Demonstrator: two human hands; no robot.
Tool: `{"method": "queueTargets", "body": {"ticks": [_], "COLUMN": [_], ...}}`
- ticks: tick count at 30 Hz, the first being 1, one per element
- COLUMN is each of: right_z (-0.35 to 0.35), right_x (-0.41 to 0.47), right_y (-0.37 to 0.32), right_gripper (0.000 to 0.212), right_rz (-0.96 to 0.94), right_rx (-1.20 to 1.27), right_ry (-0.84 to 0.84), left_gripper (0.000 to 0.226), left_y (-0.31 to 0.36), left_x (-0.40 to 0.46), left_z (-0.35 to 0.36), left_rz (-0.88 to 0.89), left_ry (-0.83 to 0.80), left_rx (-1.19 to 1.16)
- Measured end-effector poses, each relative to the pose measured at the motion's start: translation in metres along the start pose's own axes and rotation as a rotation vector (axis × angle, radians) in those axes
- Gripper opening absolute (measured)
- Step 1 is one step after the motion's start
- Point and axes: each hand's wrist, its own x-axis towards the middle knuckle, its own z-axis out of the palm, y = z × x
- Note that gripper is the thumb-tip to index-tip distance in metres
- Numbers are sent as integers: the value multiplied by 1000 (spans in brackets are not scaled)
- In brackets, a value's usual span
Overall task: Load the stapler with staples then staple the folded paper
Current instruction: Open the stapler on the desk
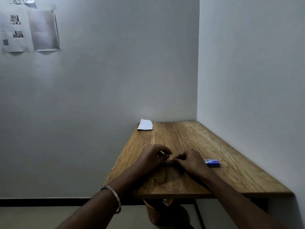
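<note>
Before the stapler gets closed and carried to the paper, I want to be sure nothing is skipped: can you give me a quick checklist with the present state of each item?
1. Stapler steadied on the table: ok, the left hand curls round it.
2. Right hand at the stapler's end: ok, its fingers are pinched there; what they hold cannot be told.
3. Staples seated in the stapler: cannot tell, both hands cover it.
4. Blue staple box within reach: ok, it lies just right of the right hand.
5. Folded paper ready: ok, it lies untouched at the table's far left corner.
6. Stapler closed: cannot tell, hidden.
</note>
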Motion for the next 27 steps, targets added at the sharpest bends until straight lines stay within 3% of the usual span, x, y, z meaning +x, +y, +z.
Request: {"method": "queueTargets", "body": {"ticks": [18, 27], "right_z": [0, -1], "right_x": [-4, -5], "right_y": [-6, -5], "right_gripper": [12, 10], "right_rz": [22, 6], "right_rx": [-32, -7], "right_ry": [41, 60], "left_gripper": [25, 32], "left_y": [4, -2], "left_x": [-5, -14], "left_z": [4, -1], "left_rz": [-3, -132], "left_ry": [10, 36], "left_rx": [0, -39]}}
